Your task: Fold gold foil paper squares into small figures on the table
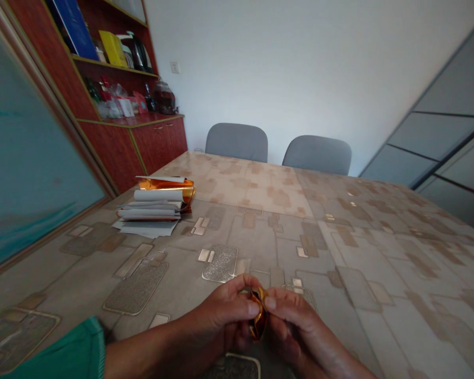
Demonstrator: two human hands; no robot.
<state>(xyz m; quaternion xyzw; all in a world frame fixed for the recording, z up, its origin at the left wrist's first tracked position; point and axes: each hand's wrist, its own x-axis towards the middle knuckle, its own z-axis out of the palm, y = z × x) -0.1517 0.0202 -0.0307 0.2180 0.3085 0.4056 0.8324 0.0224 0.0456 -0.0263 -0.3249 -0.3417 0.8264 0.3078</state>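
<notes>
Between my two hands, just above the near part of the table, is a small folded piece of gold foil paper [258,325]. It looks shiny and boat-shaped, with an opening along its upper side. My left hand [226,309] pinches its left edge between thumb and fingers. On the other side, the thumb and fingers of my right hand [297,317] press its right edge. Parts of the paper and several lower fingertips are hidden. Farther left lies a loose stack of white and gold foil paper sheets [158,211], some of them curled, apart from both hands.
A patterned cloth covers the table [256,237]. Beyond its far edge stand a grey chair [237,142] and another grey chair [318,153] by the wall. A red-brown cabinet [160,139] with bottles and a kettle is at back left, beside a blue-green panel [27,158].
</notes>
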